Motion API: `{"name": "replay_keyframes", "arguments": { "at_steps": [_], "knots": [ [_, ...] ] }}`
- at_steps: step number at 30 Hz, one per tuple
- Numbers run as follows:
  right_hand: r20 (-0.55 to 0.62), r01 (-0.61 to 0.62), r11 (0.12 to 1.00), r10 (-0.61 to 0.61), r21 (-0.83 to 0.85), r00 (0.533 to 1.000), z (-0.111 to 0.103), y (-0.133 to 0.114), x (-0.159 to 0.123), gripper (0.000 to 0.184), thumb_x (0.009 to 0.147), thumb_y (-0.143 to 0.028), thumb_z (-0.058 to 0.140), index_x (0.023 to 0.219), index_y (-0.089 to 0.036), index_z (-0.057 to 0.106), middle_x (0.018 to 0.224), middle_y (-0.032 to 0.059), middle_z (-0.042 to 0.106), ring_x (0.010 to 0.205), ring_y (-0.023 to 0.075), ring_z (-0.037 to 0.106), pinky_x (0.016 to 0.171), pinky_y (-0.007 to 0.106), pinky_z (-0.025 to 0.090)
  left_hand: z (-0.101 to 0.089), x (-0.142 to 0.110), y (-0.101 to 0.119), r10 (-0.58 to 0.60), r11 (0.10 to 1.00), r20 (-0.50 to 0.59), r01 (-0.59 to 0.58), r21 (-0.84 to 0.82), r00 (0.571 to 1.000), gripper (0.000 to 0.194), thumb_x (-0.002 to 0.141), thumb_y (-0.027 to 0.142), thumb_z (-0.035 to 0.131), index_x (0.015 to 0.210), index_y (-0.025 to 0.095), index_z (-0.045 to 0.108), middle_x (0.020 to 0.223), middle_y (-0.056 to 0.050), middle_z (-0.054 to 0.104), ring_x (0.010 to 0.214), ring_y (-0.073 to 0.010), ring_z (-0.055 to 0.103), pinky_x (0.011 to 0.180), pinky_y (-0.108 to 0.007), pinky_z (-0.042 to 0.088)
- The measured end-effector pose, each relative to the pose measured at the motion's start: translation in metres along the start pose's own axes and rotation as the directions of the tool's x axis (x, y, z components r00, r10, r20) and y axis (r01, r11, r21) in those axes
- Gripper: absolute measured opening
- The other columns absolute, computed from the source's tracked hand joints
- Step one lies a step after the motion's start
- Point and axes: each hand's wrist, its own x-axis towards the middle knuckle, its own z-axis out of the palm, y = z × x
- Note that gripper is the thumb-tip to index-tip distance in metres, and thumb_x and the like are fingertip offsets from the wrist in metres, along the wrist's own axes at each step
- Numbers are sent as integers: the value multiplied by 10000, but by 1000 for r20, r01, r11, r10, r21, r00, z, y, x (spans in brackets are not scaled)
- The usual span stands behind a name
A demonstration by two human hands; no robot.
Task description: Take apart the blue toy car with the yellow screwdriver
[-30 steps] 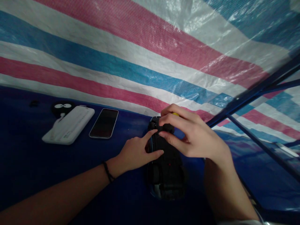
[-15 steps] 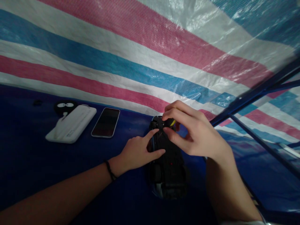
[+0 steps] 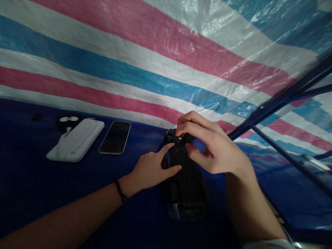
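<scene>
A toy car (image 3: 188, 193) lies upside down on the blue surface, its black underside and wheels facing up. My left hand (image 3: 153, 169) grips its left side, with forefinger and thumb spread over the underside. Above the far end of the car, my right hand (image 3: 212, 145) has its fingers curled around a small black-and-yellow screwdriver (image 3: 188, 138). Most of that tool is hidden behind the fingers, and its tip cannot be made out. The thumb of this hand stands a little away from the forefinger.
Left of the car lie a smartphone (image 3: 115, 137), a white power bank (image 3: 77, 141) and a round black item with white eyes (image 3: 68, 121). A striped plastic sheet (image 3: 135, 76) rises behind. Blue metal bars (image 3: 275, 100) cross at the right.
My right hand has turned slightly around the screwdriver, its thumb moving away from the forefinger. The left hand keeps its place on the car. The view has shifted slightly.
</scene>
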Motion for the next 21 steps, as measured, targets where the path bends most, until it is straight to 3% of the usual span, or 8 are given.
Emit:
{"name": "replay_keyframes", "arguments": {
  "at_steps": [3, 15, 21],
  "knots": [
    [-22, -26, 999, 26, -27, 999, 1, 2, 0, 183, 920, -88, 603, 1078, -173, 640, 1100, 98, 635, 994, 202, 657, 819, 327, 552, 1, 1, -1, 0, 1000, -1, 0, 9, 1000, 748, 946, 698, 559, 1563, 292, 439, 943, -44, 767, 866, -341, 760, 735, -377, 521],
    [9, 8, 1000, -8, 10, 1000, -1, 3, -1, 194, 927, -90, 642, 1111, -150, 653, 1160, 119, 615, 1106, 216, 644, 911, 336, 567, 0, 0, 0, -12, 1000, 7, 12, -3, 1000, 766, 938, 692, 561, 1574, 284, 430, 949, -48, 770, 885, -342, 760, 737, -372, 503],
    [1, -15, 998, 15, -57, 1000, 2, 4, 0, 116, 981, -113, 634, 1082, -159, 666, 1124, 104, 635, 1037, 190, 669, 858, 302, 560, 0, 0, 1, -8, 1000, 10, 8, -8, 1000, 741, 937, 689, 564, 1543, 276, 458, 956, -51, 769, 885, -333, 759, 737, -362, 503]
  ]
}}
